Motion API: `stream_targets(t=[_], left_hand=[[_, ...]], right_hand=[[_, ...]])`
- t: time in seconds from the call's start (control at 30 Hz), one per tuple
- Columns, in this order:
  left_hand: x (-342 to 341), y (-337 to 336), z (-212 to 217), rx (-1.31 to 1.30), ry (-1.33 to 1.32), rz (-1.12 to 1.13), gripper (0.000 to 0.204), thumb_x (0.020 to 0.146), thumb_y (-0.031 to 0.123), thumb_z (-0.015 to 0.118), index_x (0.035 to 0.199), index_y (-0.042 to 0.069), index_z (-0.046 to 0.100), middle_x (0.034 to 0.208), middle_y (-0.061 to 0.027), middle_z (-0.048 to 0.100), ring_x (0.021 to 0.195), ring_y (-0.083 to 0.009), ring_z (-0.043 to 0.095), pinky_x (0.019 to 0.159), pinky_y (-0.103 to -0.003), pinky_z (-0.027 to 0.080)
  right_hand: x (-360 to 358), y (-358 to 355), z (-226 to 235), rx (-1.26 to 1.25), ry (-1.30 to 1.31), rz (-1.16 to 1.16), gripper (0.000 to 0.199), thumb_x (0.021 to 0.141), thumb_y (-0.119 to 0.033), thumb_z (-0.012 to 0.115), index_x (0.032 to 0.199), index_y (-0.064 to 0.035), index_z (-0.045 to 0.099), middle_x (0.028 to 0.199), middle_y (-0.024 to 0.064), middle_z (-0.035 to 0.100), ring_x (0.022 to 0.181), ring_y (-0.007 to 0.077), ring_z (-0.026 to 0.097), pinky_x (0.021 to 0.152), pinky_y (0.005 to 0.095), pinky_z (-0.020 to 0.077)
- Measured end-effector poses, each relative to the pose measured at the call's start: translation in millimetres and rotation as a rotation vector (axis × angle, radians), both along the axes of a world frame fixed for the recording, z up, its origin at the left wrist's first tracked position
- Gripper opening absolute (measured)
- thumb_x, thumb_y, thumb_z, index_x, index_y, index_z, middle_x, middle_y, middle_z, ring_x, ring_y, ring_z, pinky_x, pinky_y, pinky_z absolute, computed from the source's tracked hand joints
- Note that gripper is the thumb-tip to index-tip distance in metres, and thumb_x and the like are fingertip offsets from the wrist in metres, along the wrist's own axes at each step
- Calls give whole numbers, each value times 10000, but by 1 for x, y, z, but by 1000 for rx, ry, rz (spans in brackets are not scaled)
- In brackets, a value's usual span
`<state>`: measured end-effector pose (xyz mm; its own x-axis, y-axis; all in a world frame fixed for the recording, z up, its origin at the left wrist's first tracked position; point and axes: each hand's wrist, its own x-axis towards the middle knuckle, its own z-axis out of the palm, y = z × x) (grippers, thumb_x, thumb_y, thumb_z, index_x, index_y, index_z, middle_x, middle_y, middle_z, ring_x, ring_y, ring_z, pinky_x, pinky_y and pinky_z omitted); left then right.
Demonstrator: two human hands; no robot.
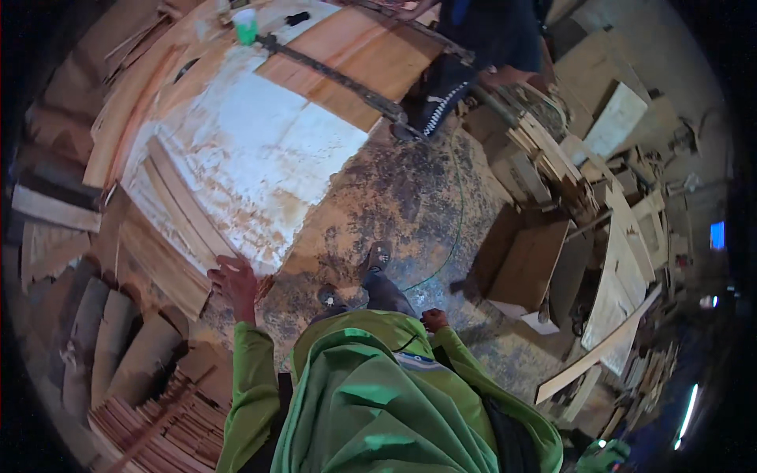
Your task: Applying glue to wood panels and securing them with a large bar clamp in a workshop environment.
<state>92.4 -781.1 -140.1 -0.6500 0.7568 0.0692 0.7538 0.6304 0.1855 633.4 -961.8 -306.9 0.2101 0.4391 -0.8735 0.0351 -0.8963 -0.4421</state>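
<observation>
My left hand is at the near corner of a white-smeared worktable. Its bent fingers close over the near end of a long, pale wooden strip, which lies along the table's left part. At my right side, just beyond the hem of my green top, hangs my right hand. Its fingers are curled in, and nothing shows in them. Farther up the table, wide reddish-brown boards lie side by side, with a dark metal bar clamp across them.
Another person stands at the table's far right. A green cord runs over the stained floor. To my right are a cardboard box and scrap boards. Rolls and stacked slats lie left. A green-and-white cup stands far back.
</observation>
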Motion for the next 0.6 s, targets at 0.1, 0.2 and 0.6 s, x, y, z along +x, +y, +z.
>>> stream_targets(t=[0.1, 0.2, 0.6], left_hand=[[18, 8, 14, -68, -205, 34, 738, 819, 413, 649, 1429, 122, 352, 1402, -273, 177, 1155, -465, 374, 984, -533, 330], [-14, -1, -44, 1, -177, 35, 725, 818, 393, 656, 1431, 149, 355, 1377, -263, 206, 1143, -455, 376, 956, -522, 342], [16, 24, 9, -245, 79, 64, 661, 877, 391, 524, 1382, -8, 371, 1149, -282, 479, 1115, -480, 470, 858, -524, 449]], right_hand=[[-13, -24, -8, -6, -417, 416, 297, 820, -311, 542, 947, -85, 685, 979, 141, 694, 821, 338, 670, 771, 424, 534], [-18, -22, -2, -2, -423, 509, 323, 809, -343, 552, 951, -88, 690, 1010, 157, 682, 874, 349, 654, 807, 426, 524], [12, 88, -4, 186, -309, 336, 358, 903, -354, 530, 935, -28, 676, 826, 190, 692, 742, 347, 666, 661, 452, 513]])
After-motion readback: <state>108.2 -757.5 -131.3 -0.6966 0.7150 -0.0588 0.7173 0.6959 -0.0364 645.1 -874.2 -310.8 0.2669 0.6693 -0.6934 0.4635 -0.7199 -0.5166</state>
